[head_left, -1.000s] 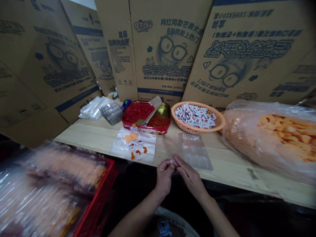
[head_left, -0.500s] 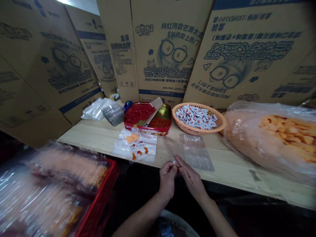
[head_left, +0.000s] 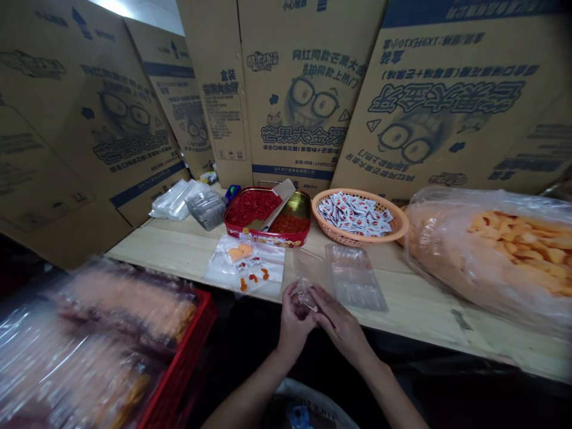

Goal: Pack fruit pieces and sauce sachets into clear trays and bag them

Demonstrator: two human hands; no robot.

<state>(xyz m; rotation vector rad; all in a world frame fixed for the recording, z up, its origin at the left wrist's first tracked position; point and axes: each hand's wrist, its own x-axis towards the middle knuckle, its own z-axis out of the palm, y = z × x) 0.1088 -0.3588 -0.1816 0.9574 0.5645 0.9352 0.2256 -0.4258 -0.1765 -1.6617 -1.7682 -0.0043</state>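
Both hands meet at the wooden table's (head_left: 187, 253) front edge and pinch the mouth of a clear plastic bag (head_left: 309, 275). My left hand (head_left: 292, 319) holds the bag's near left corner, fingers curled. My right hand (head_left: 337, 322) grips the bag's near right edge, fingers pressed together. Just right of the bag lies a clear plastic tray (head_left: 355, 277). To the left, a filled clear bag (head_left: 245, 268) with orange pieces and small sachets lies flat.
A red tin (head_left: 267, 215) of red pieces with a card scoop, an orange basket (head_left: 358, 217) of sachets, stacked clear trays (head_left: 205, 207) and bags stand behind. A big bag of orange snacks (head_left: 496, 250) fills the right. A red crate (head_left: 179, 351) sits lower left. Cardboard boxes (head_left: 304, 89) wall the back.
My hands have shifted slightly left and spread the clear bag's mouth, which now stands more open and upright. The camera has tilted a little.
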